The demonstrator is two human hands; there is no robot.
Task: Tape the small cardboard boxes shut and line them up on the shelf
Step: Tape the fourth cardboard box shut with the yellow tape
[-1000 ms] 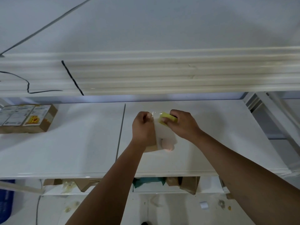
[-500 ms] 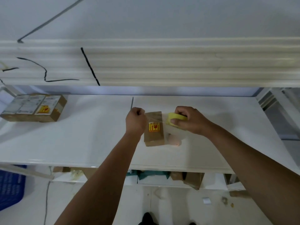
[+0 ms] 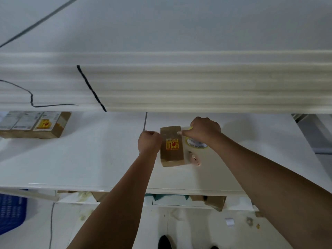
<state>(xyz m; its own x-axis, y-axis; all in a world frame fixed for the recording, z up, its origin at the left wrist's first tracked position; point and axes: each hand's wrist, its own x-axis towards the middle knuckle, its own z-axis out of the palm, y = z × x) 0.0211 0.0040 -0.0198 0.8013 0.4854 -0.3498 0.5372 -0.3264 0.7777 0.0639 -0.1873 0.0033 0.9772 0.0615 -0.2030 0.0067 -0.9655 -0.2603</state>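
Raising the right hand toward the back of the shelf since half a second ago, and tipping the tape roll so its printed side is now facing up below the knuckles. Keeping the left hand where it was.

Lying flat near the middle of that shelf, just right of a seam in the board: the small cardboard box, plain brown, long side running front to back, carrying a yellow and red sticker on top and shining faintly at the far end under clear tape.

Curling the left hand's fingers tight against the box's left edge and holding it there, fingertips tucked out of sight. Gripping the tape roll in the right hand at the box's far right corner, fingers wrapping over the yellow rim.

Touching the box's right side, a small pinkish object, too blurred for naming. Sitting well apart at the shelf's left end, more brown boxes, partly cut off by the frame.

Hanging above, the upper shelf edge, hiding the back of the shelf, with a black cable crossing it. Showing below, cardboard scraps and a blue crate, cropped at left.
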